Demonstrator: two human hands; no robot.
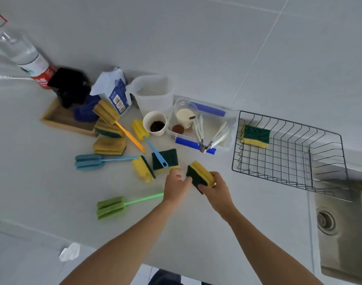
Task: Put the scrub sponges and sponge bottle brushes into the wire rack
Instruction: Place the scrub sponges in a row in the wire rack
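My right hand [216,191] grips a yellow-and-green scrub sponge [200,174] just above the counter. My left hand [176,187] is beside it, fingers loose, touching the sponge's left edge. The black wire rack [289,153] stands to the right with one scrub sponge [256,135] in its far left corner. More scrub sponges lie on the counter: one flat [165,160], one on edge [144,168], two stacked [109,138] further left. Sponge bottle brushes lie around them: green [112,206], blue [91,161], orange-handled [108,113], and yellow with a blue handle [141,130].
A clear plastic tub [229,138] with tongs and a cup stands left of the rack. Behind are a paper cup [155,123], a white jug [153,93], a carton, a wooden tray [58,120] and a bottle [21,50]. A steel sink [344,227] lies right.
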